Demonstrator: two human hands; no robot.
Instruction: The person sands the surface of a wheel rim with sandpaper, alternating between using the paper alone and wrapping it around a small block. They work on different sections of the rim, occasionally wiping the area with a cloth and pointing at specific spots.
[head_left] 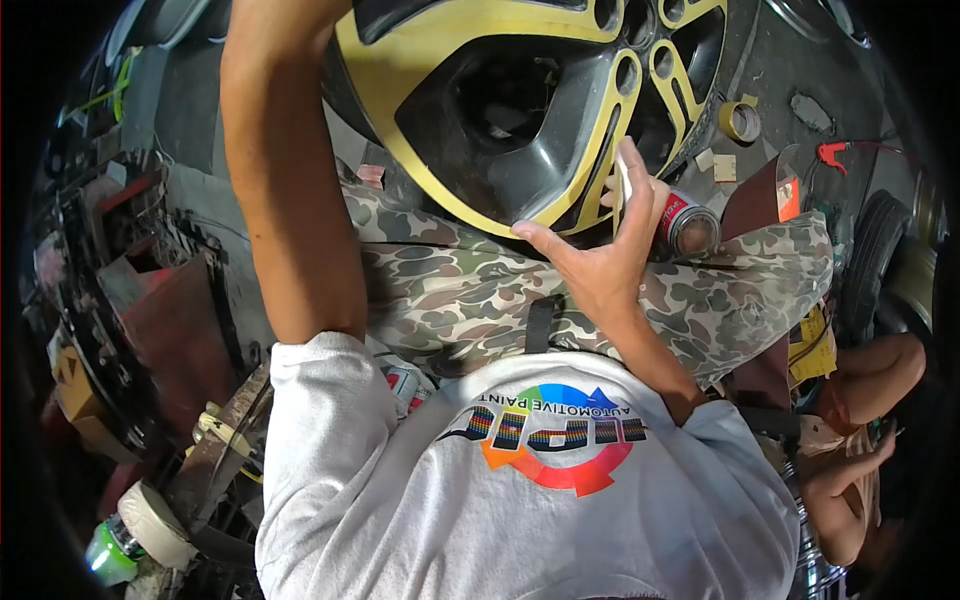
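A large wheel rim [410, 150] in yellow and black lies at the top centre, over camouflage-clad legs. On its lower edge rests the thumb of my right hand [605, 265], spread from the raised fingers. Between those fingers is a thin pale strip [621, 200], held against the rim's spoke area. Just right of the hand, a red-labelled can [690, 228] lies close to the fingers. My left forearm runs up the left side past the rim's edge, and my left hand is beyond the top of the view.
A roll of yellow tape [740, 121], small paper squares [724, 168] and a red nozzle tool [832, 156] lie at the upper right. A tyre [872, 250] stands right. Another person's bare limbs [850, 480] show lower right. Boxes and clutter fill the left.
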